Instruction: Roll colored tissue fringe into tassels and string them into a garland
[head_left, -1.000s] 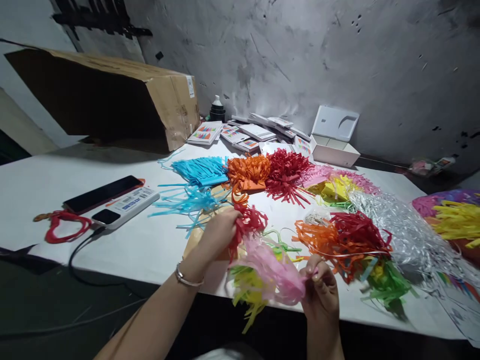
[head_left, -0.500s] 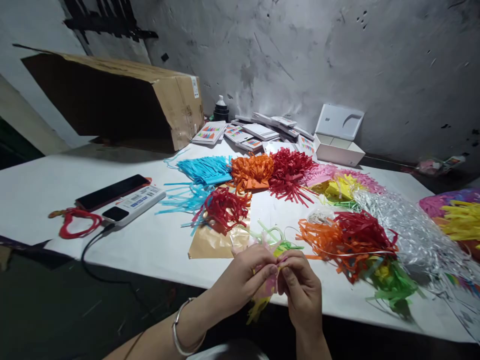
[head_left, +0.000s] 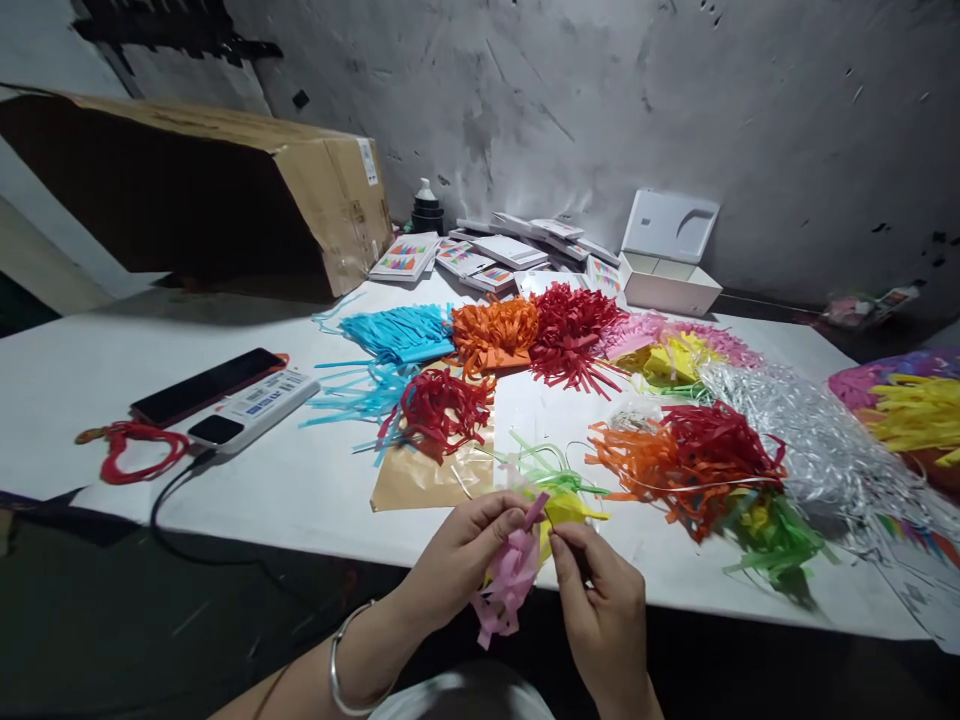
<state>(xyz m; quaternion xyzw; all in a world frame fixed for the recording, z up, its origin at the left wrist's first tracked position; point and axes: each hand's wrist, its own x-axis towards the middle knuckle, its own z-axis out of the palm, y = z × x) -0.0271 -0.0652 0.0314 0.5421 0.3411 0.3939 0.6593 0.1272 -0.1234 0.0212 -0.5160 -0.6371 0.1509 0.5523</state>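
Observation:
In my left hand is a pink paper tassel, pinched near its twisted top between thumb and fingers; its cut strips hang over the table's front edge. My right hand is just to the right, thumb and forefinger closed on a thin dark strand beside the tassel's top. What the strand is, I cannot make out. Behind the hands lie a yellow tassel and light green strips. Some yellow paper also shows behind the pink strips.
Blue, orange and red tassels line the table's middle. Silver tinsel and an orange bunch lie right. A phone, a white power bank and a large carton stand left.
The hands have moved apart slightly, the right one going right and down. The pink tassel has swung into clearer view below my left hand. The camera view has shifted a little.

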